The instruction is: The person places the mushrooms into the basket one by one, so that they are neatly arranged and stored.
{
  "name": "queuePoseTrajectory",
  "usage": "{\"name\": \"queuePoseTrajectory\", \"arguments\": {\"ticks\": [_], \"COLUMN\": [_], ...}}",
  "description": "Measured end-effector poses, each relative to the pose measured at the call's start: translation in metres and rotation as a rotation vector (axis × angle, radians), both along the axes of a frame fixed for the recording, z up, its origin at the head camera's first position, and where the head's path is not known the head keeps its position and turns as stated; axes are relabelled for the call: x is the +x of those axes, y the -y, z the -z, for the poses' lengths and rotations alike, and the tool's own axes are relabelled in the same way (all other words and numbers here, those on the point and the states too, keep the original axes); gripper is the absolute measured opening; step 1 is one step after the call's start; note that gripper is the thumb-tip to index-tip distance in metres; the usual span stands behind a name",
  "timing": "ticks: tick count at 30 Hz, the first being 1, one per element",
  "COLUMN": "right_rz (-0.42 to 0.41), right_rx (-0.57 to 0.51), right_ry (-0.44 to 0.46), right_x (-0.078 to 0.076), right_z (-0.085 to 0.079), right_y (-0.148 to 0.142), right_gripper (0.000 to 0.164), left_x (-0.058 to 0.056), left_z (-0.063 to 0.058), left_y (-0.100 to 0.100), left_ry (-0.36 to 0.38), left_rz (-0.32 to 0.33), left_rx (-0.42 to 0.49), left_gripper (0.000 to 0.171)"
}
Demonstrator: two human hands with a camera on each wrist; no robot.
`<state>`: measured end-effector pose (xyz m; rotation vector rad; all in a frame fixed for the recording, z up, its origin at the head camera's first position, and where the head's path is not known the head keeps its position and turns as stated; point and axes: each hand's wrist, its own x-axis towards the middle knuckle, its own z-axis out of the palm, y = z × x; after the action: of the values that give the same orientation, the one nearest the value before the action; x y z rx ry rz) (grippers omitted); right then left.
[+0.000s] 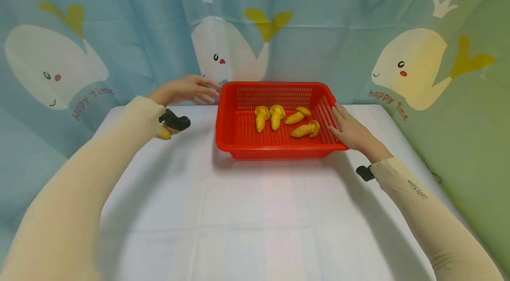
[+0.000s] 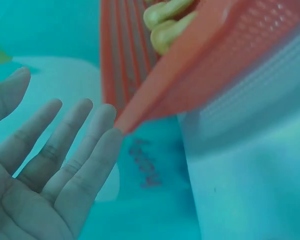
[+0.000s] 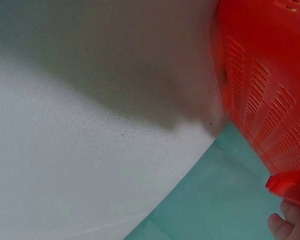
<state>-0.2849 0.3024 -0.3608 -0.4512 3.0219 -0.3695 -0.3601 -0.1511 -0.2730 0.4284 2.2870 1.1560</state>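
A red plastic basket (image 1: 275, 153) with slotted walls stands on the table, holding several yellow mushrooms (image 1: 304, 129) on its floor. My right hand (image 1: 350, 130) grips its right rim, thumb over the inner side; in the right wrist view the fingertips (image 3: 282, 226) show just under the rim. At the back left corner, my left hand (image 1: 191, 90) is held with fingers spread and straight, fingertips close to the rim. The left wrist view shows its bare palm (image 2: 25, 205) with nothing in it.
More yellow pieces (image 1: 163, 133) lie on the table's left side, partly hidden by the left wrist and its black camera (image 1: 174, 120). A white cloth (image 1: 247, 219) covers the table. Behind hangs a blue-green curtain (image 1: 326, 2) printed with whales.
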Motion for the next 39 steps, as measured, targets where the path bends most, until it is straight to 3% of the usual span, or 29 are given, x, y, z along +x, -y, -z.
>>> {"name": "queuePoseTrajectory", "arguments": {"ticks": [5,11,25,35,39], "right_rz": [0.004,0.004,0.004,0.006,0.008], "right_rx": [0.007,-0.003,-0.005,-0.004,-0.004], "right_ry": [-0.001,0.0,0.001,0.012,0.013], "right_x": [0.0,0.0,0.0,0.001,0.0], "right_z": [0.0,-0.001,0.0,-0.002,-0.001], "right_y": [0.0,0.001,0.001,0.002,0.001], "right_gripper": [0.071,0.071,0.071,0.072,0.072], "left_x": [0.007,0.012,0.022,0.036,0.038], "left_z": [-0.004,0.003,0.053,0.083,0.092], "left_y": [0.026,0.056,0.12,0.142,0.145], "left_ry": [0.001,0.01,0.06,0.047,0.075], "left_rz": [0.0,-0.038,-0.218,-0.233,-0.24], "left_rx": [-0.005,0.006,-0.038,-0.061,-0.024], "left_gripper": [0.053,0.053,0.067,0.064,0.066]}}
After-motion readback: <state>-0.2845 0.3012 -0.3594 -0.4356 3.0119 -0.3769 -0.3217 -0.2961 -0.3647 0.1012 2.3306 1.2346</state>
